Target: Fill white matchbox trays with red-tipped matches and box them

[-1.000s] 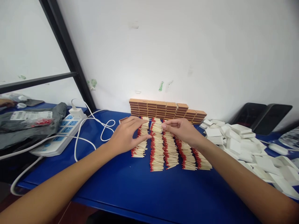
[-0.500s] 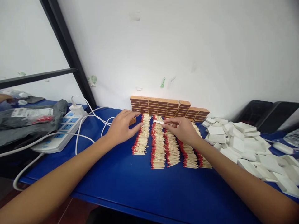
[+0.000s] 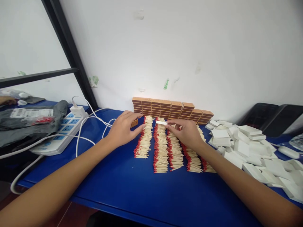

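My right hand (image 3: 186, 132) pinches one end of a small white matchbox tray (image 3: 161, 122) between thumb and fingertips, above the far part of a row of matches (image 3: 161, 145). My left hand (image 3: 124, 129) hovers left of the leftmost match row (image 3: 144, 138), thumb and fingers apart. A brown matchbox cover (image 3: 134, 123) shows in the gap of that hand, partly hidden by it; no grip on it is visible. Red-headed matches lie in several long rows on the blue table (image 3: 132, 189), some hidden under my right forearm.
Stacked brown matchboxes (image 3: 165, 108) form a low wall against the white wall. At right spreads a heap of white trays (image 3: 246, 146), with dark upright objects (image 3: 272, 119) behind. A power strip (image 3: 61, 135), white cables (image 3: 79, 138) and a grey plastic bag (image 3: 30, 121) occupy the left.
The white tray in my right hand has tilted slightly, showing more of its side. My left hand has barely moved. The view has shifted a little.
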Tool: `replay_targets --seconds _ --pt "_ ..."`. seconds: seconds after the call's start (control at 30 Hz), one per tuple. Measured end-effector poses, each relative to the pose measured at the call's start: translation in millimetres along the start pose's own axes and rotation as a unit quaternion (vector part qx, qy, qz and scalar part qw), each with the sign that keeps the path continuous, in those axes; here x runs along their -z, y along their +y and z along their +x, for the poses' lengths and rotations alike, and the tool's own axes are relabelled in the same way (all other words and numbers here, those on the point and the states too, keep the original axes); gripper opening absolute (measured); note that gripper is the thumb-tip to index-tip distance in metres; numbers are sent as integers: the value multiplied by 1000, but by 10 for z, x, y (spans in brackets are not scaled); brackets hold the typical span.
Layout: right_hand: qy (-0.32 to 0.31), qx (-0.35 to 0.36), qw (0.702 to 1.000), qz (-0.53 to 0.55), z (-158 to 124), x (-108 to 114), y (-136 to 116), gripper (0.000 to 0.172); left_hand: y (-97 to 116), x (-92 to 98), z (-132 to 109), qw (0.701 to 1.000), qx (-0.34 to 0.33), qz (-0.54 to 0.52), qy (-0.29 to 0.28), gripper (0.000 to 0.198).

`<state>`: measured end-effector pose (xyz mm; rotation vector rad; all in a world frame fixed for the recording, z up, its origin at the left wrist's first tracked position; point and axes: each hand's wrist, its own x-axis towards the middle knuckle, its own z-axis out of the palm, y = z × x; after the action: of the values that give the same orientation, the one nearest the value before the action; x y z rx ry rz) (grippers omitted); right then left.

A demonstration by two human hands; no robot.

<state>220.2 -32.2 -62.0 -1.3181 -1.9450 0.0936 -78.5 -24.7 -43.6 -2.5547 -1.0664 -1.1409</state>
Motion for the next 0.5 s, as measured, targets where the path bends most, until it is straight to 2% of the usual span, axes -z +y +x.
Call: replay_targets --seconds 0.1,0.33,0.43,0.5 --pt "7 19 1000 -16 5 -18 34 27 10 6 5 1000 2 3 -4 32" --pt "65 97 992 -46 22 -47 66 31 1 16 9 1000 -2 5 -6 29" --pt "69 113 988 -82 45 37 58 31 -71 44 24 999 -11 39 -11 31" --pt "69 123 983 -117 67 165 53 30 -142 71 36 996 -17 83 -34 33"
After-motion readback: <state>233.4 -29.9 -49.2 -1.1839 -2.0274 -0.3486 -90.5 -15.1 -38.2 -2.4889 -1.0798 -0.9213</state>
